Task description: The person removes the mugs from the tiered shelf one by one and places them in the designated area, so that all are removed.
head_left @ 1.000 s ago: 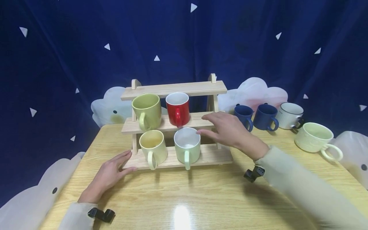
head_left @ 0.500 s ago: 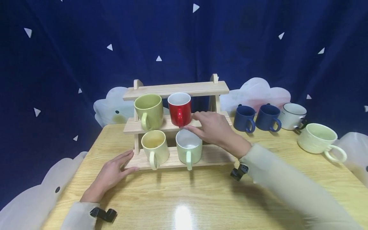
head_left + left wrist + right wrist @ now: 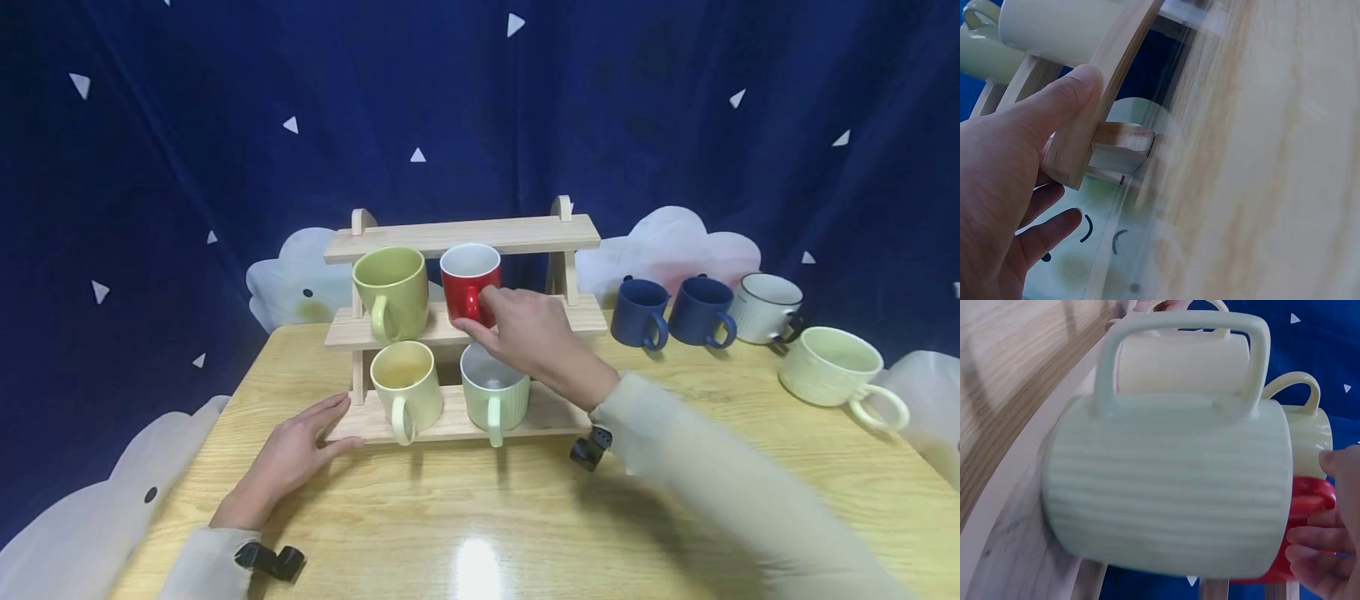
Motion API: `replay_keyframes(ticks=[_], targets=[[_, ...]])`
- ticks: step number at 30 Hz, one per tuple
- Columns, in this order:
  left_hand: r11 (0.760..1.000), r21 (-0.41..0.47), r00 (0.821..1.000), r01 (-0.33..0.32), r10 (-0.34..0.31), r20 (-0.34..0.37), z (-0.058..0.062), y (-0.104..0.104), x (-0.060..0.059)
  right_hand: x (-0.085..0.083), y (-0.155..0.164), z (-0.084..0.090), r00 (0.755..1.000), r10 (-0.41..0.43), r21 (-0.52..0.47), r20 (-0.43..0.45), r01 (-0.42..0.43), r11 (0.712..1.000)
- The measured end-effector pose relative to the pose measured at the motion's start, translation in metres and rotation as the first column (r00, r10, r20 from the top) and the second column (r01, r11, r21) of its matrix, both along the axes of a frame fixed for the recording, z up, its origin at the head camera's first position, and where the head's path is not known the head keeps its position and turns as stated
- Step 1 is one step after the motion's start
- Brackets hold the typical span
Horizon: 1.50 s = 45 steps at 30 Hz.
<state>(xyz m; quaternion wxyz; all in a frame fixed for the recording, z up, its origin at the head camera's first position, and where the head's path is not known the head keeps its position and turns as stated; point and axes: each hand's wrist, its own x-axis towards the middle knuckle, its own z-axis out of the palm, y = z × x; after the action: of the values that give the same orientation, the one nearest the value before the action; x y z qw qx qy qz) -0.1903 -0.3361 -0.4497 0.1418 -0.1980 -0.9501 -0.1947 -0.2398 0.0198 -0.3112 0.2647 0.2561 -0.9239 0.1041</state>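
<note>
**Right hand closes in on the red mug**

Since the earlier frames the right hand has slid leftward along the middle shelf, from clear of the mugs to the red mug, where its fingertips now touch the mug's right side and handle area. The left hand has stayed where it was.

At the left, the left hand rests flat on the table, fingers straight, its thumb pressing the front left corner of the wooden rack. It holds nothing.

On the rack's middle shelf stand a green mug and, just beside it to the right, the red mug, upright, its axis vertical, handle facing the person. It lies directly ahead of the right hand, which is far nearer than the left. Glossy red outside, white inside. Whether the fingers actually clamp it I cannot tell; they curl against it.

Below sit a pale yellow mug and a ribbed pale green mug.
</note>
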Motion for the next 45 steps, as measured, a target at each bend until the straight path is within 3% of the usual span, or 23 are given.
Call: replay_keyframes(ticks=[11, 18, 27, 34, 38, 41, 45], targets=[[1.0, 0.0, 1.0, -0.001, 0.001, 0.013, 0.001, 0.001, 0.001, 0.002, -0.008, 0.001, 0.993, -0.116, -0.005, 0.001, 0.116, 0.993], [1.0, -0.01, 1.0, 0.002, -0.002, 0.003, 0.001, 0.0, 0.001, 0.003, 0.001, -0.001, 0.993, -0.116, -0.034, -0.02, 0.115, 0.993], [1.0, -0.013, 1.0, 0.007, -0.007, -0.017, 0.0, 0.0, 0.001, 0.004, 0.019, -0.002, 0.985, -0.153, -0.128, 0.074, 0.162, 0.978], [1.0, -0.005, 1.0, 0.003, -0.003, -0.015, 0.0, 0.0, 0.001, 0.001, 0.031, -0.001, 0.988, -0.145, -0.16, 0.052, 0.151, 0.975], [1.0, -0.004, 1.0, 0.003, -0.003, -0.013, 0.0, 0.0, 0.001, 0.0, 0.032, 0.004, 0.976, -0.13, -0.221, 0.174, 0.167, 0.961], [1.0, -0.006, 1.0, 0.006, -0.006, -0.02, -0.001, 0.0, 0.001, -0.001, 0.032, 0.008, 0.946, -0.097, -0.285, 0.308, 0.189, 0.94], [1.0, -0.007, 1.0, 0.006, -0.007, -0.021, 0.0, 0.0, 0.001, -0.004, 0.035, 0.011, 0.906, -0.002, -0.383, 0.424, 0.181, 0.906]])
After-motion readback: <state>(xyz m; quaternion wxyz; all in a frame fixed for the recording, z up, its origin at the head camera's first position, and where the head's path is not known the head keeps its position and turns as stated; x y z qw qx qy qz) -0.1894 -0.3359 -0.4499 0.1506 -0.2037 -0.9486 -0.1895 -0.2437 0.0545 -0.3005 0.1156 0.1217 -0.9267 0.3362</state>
